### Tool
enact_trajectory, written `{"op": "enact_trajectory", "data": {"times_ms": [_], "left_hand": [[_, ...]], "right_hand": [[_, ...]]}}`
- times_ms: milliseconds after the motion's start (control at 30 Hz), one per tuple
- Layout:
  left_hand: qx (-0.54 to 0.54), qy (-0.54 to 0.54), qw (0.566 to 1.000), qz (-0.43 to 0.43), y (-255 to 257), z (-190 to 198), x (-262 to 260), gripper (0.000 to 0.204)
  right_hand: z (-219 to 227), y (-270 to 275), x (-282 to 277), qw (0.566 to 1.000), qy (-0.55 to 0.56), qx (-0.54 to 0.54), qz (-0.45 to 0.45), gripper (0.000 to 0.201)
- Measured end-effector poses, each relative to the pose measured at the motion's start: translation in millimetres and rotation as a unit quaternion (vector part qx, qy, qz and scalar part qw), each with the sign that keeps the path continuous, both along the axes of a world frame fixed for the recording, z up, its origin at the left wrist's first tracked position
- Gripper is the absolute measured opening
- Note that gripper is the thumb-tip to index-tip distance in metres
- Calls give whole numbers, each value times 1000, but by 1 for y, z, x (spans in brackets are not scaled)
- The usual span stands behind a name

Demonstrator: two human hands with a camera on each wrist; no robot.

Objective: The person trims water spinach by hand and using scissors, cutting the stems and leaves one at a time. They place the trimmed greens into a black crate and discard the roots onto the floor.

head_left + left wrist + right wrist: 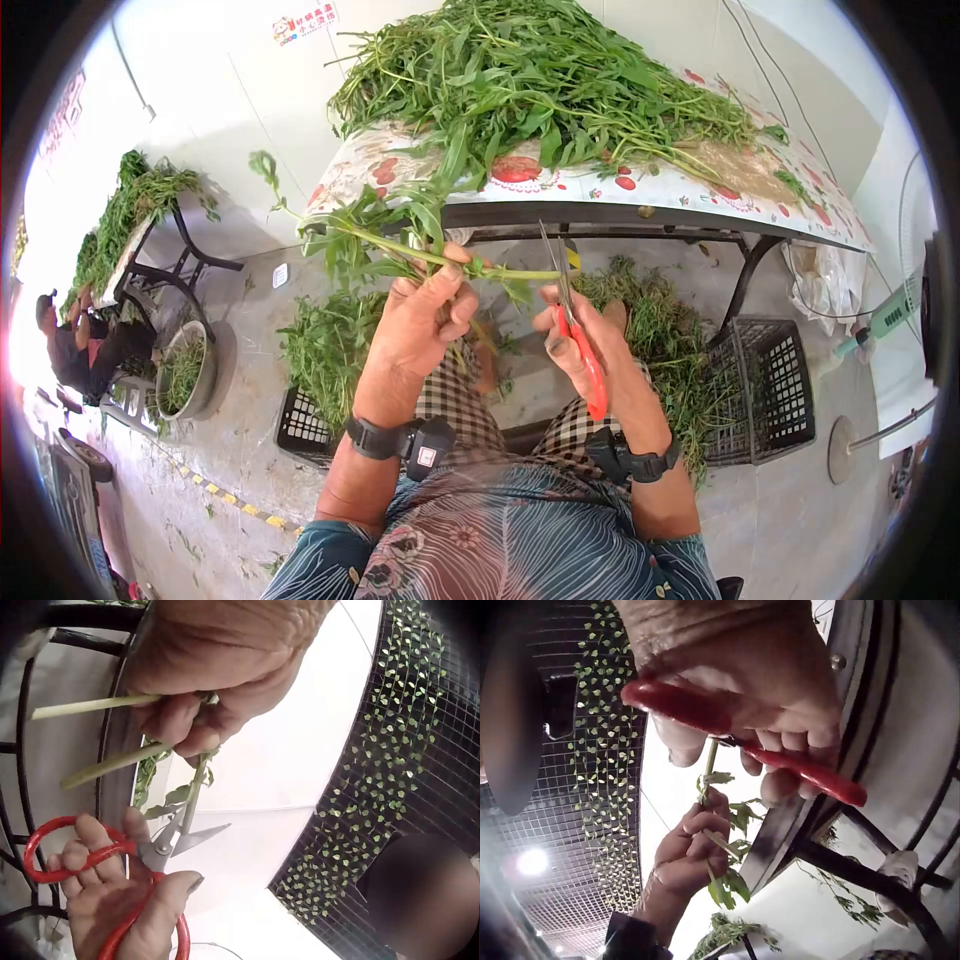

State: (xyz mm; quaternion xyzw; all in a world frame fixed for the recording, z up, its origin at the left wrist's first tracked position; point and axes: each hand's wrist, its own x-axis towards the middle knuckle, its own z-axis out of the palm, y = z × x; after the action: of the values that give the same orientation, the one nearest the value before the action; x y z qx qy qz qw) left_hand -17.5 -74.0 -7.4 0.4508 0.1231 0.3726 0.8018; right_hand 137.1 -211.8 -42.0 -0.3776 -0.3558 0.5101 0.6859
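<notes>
My left hand (pixel 415 325) pinches a few leafy green stems (pixel 395 246) between thumb and fingers, leaves out to the left and bare ends to the right. Facing it, my right hand (pixel 608 350) grips a pair of red-handled scissors (pixel 590 375), fingers and thumb at the loops. The left wrist view has the scissors' blades (pixel 199 837) spread, with one stem's lower end (pixel 192 801) between them. Two other cut stem ends (pixel 105 765) stick out of the left fist there. From the right wrist, the red handles (pixel 806 772) are spread apart and the palm covers most of the blades.
A big heap of leafy stems (pixel 540 85) covers the table (pixel 600 190) ahead. Greens (pixel 335 345) fill a black crate at left; more trimmings (pixel 650 320) lie by an empty-looking black crate (pixel 765 390) at right. Another person (pixel 80 335) sits far left beside a tub (pixel 205 385).
</notes>
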Motion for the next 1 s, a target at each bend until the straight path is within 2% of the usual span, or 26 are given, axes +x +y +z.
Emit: {"op": "enact_trajectory", "data": {"times_ms": [67,167,267,367,400,467,533,567,667,800,1000], "left_hand": [[-2,3,1000,3,1,-1,-1,14],[-11,12,1000,12,-3,2,0,14],[-19,20,1000,2,-1,-4,-1,15],[4,52,999,-15,8,-12,-4,18],[16,67,997,-19,10,-11,-5,19],[95,150,984,-4,10,-7,-9,27],[149,198,969,21,4,-9,-6,32],[126,166,978,14,-5,-9,0,33],[139,160,977,-33,-4,-15,4,34],[187,189,963,-33,-5,-16,3,34],[168,174,970,-18,-13,-15,4,38]], "right_hand": [[3,-1,-3,993,-110,11,-39,40],[3,-6,3,955,-287,3,-72,57],[1,-8,2,950,-278,14,-139,35],[-7,-8,11,960,-192,49,-198,35],[-6,-10,13,964,-159,37,-212,29],[2,-10,14,960,-144,10,-239,28],[-2,-5,8,966,-120,53,-222,28],[-4,-4,6,967,-110,74,-216,28],[-9,-1,-5,981,-113,1,-160,33],[-4,-2,-14,982,-139,-23,-128,35],[-5,-3,-16,986,-147,-65,-51,36]]}}
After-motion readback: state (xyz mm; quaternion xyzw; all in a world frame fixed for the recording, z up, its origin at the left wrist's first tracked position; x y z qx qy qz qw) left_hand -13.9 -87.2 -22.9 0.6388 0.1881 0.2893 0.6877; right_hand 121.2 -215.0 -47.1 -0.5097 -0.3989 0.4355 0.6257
